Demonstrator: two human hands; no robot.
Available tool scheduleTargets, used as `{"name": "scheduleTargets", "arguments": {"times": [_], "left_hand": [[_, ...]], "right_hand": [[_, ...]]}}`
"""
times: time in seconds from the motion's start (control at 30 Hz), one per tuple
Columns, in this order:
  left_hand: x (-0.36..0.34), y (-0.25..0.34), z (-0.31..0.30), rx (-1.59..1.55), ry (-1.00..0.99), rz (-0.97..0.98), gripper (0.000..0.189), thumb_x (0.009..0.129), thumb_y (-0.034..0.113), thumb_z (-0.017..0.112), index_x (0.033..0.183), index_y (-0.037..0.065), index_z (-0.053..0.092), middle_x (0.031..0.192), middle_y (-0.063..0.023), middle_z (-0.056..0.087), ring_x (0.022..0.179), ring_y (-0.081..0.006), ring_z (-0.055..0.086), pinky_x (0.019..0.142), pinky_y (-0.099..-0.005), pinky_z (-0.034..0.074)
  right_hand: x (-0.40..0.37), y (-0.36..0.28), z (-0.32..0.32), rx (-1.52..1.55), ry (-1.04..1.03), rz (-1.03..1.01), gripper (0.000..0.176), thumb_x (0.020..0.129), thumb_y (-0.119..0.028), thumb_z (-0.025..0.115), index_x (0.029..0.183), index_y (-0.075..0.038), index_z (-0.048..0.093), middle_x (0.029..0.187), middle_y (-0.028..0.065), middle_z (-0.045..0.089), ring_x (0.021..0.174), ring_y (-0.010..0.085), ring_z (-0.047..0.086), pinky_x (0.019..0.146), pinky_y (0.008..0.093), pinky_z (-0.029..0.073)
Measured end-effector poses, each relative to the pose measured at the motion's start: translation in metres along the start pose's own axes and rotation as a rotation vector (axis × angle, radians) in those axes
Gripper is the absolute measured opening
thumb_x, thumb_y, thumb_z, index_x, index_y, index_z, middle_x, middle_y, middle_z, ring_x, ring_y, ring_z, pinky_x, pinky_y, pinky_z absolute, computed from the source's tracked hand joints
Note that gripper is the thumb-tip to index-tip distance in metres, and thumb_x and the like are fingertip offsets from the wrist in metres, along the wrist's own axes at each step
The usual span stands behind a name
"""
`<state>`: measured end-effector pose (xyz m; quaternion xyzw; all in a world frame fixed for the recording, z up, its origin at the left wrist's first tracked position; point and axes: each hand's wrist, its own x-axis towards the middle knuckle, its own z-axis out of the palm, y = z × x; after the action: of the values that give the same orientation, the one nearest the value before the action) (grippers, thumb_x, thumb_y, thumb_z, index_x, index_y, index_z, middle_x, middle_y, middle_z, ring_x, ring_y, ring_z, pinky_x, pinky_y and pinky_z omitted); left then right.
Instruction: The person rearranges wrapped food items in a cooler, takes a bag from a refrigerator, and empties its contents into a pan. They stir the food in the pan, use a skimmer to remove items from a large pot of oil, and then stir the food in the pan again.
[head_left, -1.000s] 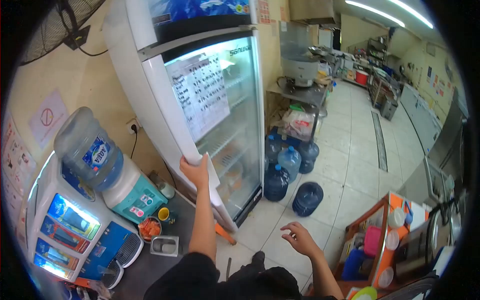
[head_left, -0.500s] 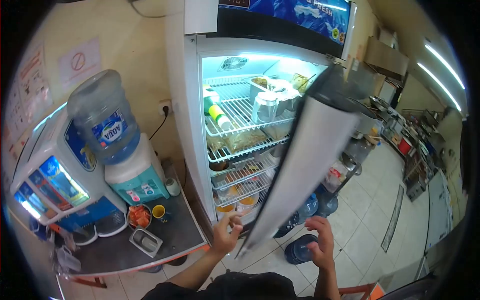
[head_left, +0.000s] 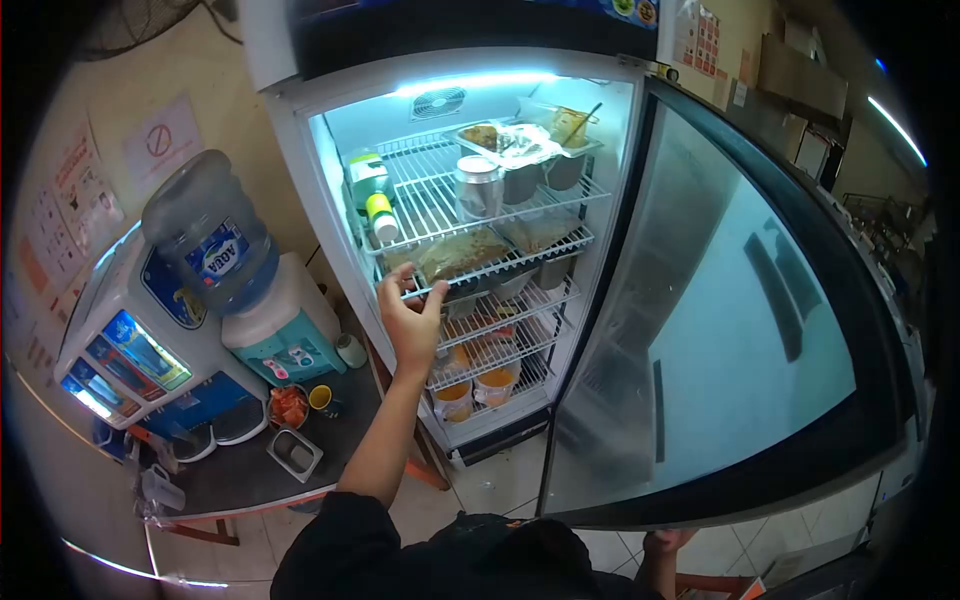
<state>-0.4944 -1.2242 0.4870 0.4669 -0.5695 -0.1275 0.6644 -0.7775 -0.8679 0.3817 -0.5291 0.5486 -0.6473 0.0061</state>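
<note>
My left hand (head_left: 412, 328) is partly open at the front edge of the second wire shelf (head_left: 500, 265) from the top, thumb and curled fingers parted; whether they touch the wire I can't tell. Just behind them, a clear bag of food (head_left: 462, 252) lies on that shelf in the lit fridge (head_left: 480, 38). My right hand (head_left: 668, 540), mostly hidden, is at the open glass door's (head_left: 720, 350) lower edge; its grip I can't tell.

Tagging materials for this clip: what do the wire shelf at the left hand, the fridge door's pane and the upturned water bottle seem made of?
Wire shelf: probably metal, white-coated, in thin straight rods.
Door's pane: likely glass, smooth, with a glossy sheen.
Water bottle: probably bluish plastic, translucent with moulded ridges.
</note>
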Motion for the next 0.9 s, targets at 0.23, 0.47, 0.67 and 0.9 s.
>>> {"name": "scheduleTargets", "arguments": {"times": [0.23,0.47,0.67,0.9], "left_hand": [[0.042,-0.020,0.007,0.441,-0.050,0.098,0.059,0.074,0.032,0.087,0.114,-0.003,0.063,0.120,-0.0243,0.061,0.113,-0.0403,0.058,0.097,-0.0449,0.047],[0.122,-0.082,0.039,0.467,-0.408,-0.180,0.075,0.078,0.037,0.082,0.138,0.005,0.052,0.133,-0.0252,0.058,0.123,-0.0416,0.056,0.102,-0.0453,0.046],[0.144,-0.118,0.053,0.382,-0.454,0.119,0.035,0.090,0.029,0.068,0.117,0.007,0.069,0.112,-0.0200,0.070,0.105,-0.0371,0.066,0.090,-0.0450,0.051],[0.107,-0.110,0.038,0.386,-0.395,0.295,0.023,0.089,0.011,0.061,0.110,0.009,0.071,0.107,-0.0153,0.071,0.097,-0.0328,0.069,0.083,-0.0405,0.054]], "right_hand": [[0.011,0.001,-0.019,-0.452,0.464,-0.141,0.088,0.095,-0.072,0.043,0.131,0.007,0.051,0.127,0.0215,0.053,0.115,0.0330,0.055,0.096,0.0454,0.045],[-0.019,-0.004,-0.052,-0.637,0.515,-0.212,0.080,0.089,-0.057,0.065,0.131,0.009,0.045,0.129,0.0196,0.046,0.112,0.0294,0.053,0.089,0.0436,0.047],[0.046,-0.054,0.004,-0.695,0.517,-0.235,0.085,0.088,-0.051,0.072,0.138,0.007,0.037,0.126,0.0186,0.043,0.113,0.0277,0.052,0.093,0.0408,0.046],[0.036,-0.044,0.010,-0.581,0.498,-0.299,0.090,0.088,-0.036,0.076,0.149,-0.001,0.019,0.141,0.0196,0.028,0.128,0.0287,0.044,0.104,0.0429,0.041]]}}
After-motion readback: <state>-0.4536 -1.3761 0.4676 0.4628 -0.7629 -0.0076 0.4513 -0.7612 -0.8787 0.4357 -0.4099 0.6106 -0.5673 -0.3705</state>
